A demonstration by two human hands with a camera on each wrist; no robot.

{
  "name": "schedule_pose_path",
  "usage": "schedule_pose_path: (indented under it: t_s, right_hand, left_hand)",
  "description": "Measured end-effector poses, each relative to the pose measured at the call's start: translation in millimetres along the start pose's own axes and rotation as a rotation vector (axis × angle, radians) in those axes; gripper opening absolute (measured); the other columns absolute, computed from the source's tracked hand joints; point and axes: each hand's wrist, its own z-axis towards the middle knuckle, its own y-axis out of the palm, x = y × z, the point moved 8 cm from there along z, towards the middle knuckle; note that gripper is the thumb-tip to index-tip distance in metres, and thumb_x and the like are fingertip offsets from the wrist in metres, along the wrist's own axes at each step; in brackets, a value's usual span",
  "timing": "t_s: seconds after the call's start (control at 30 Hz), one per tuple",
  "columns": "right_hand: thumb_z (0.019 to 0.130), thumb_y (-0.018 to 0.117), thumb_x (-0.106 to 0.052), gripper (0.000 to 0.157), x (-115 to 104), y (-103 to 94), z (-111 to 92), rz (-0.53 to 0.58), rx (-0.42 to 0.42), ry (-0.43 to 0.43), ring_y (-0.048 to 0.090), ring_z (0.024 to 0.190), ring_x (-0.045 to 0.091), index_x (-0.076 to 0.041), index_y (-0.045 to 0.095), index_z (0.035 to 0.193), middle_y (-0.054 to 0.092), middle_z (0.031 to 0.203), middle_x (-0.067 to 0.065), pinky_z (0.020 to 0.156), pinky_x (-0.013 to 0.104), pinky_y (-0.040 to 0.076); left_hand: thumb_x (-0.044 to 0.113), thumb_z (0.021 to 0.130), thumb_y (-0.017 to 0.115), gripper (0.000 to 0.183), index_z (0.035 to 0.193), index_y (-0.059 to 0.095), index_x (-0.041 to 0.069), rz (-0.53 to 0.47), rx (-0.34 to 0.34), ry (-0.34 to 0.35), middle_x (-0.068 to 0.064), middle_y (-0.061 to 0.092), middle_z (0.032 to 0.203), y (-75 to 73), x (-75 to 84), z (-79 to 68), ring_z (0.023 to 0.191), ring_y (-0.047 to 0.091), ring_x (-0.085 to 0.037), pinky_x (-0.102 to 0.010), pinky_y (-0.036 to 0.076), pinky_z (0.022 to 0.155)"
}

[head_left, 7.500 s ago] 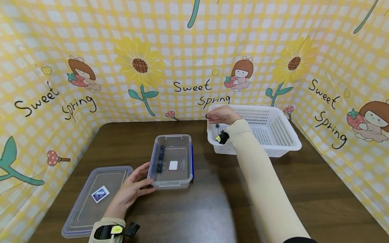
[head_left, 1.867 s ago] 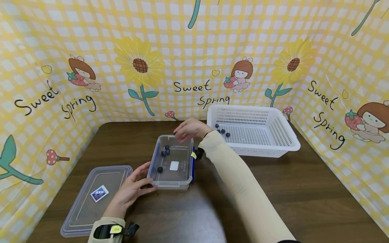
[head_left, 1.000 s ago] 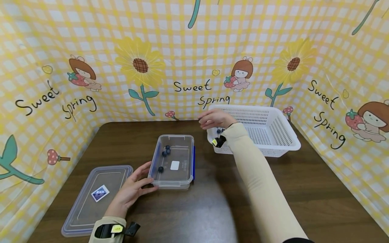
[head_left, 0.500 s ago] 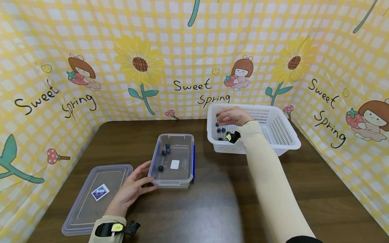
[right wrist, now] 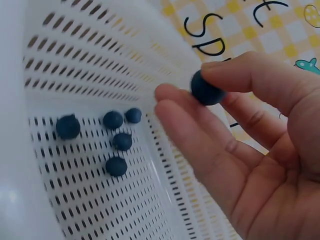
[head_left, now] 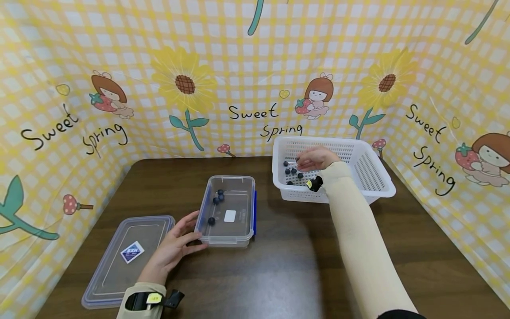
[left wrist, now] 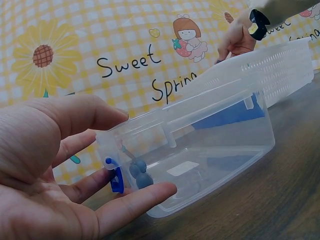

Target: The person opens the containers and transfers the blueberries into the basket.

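Note:
My right hand [head_left: 317,158] is over the left part of the white plastic basket [head_left: 378,188], pinching a dark blueberry [right wrist: 206,89] between thumb and fingertips. Beneath it, several blueberries [right wrist: 116,166] lie apart on the slotted basket floor. My left hand [head_left: 173,248] grips the near left corner of a clear plastic container [head_left: 227,241], thumb and fingers on either side of the corner. Inside that container several blueberries [head_left: 218,197] sit along its left side, one of them [head_left: 211,221] nearer the front. In the left wrist view some of them overlap behind the clear wall.
A clear lid [head_left: 107,266] with a blue and white sticker lies flat on the dark wooden table [head_left: 271,274], left of the container and partly under my left forearm. Yellow checked cloth [head_left: 247,66] hangs around the table's back and sides.
My right hand has gone from above the container rightward to above the basket, with a blueberry between its fingertips. The container's berries sit differently than 7.5 seconds ago. My left hand stays put.

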Motion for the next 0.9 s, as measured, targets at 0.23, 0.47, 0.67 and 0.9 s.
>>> schedule_pose_path:
  t_s: [0.23,0.47,0.67,0.9]
  right_hand:
    - [0.095,0.061,0.002,0.029,6,0.8,0,-0.067,0.032,0.052,0.068,0.092,0.029,0.007,0.057,0.123,0.061,0.122,0.029,0.101,0.049,0.047]
    - [0.099,0.06,-0.007,0.039,11,0.9,2,-0.092,0.021,0.08,0.061,0.111,0.038,0.005,0.05,0.135,0.048,0.139,0.034,0.101,0.048,0.047]
    - [0.101,0.058,-0.01,0.042,5,9.8,1,-0.062,-0.018,0.055,0.056,0.12,0.04,0.006,0.047,0.138,0.051,0.136,0.032,0.105,0.049,0.043]
    - [0.103,0.053,-0.01,0.049,-12,30.3,5,-0.023,-0.108,-0.014,0.058,0.118,0.037,0.01,0.037,0.146,0.049,0.138,0.032,0.108,0.051,0.039]
  left_hand:
    - [-0.005,0.095,0.057,0.064,0.152,0.033,0.01,0.001,-0.001,0.002,-0.026,0.024,0.15,-0.2,-0.3,0.4,0.103,0.06,-0.024,-0.05,0.056,0.086]
    - [-0.006,0.095,0.057,0.065,0.153,0.032,0.009,0.003,0.0,0.001,-0.026,0.025,0.15,0.6,-1.3,-0.1,0.103,0.06,-0.024,-0.05,0.056,0.086]
    - [-0.005,0.095,0.058,0.064,0.152,0.034,0.01,0.002,0.002,-0.002,-0.026,0.025,0.15,0.3,-0.4,-0.1,0.102,0.061,-0.024,-0.05,0.056,0.086]
    - [-0.005,0.095,0.058,0.065,0.153,0.032,0.008,0.002,0.004,-0.004,-0.026,0.024,0.15,-0.1,0.2,-0.3,0.103,0.06,-0.024,-0.049,0.056,0.086]
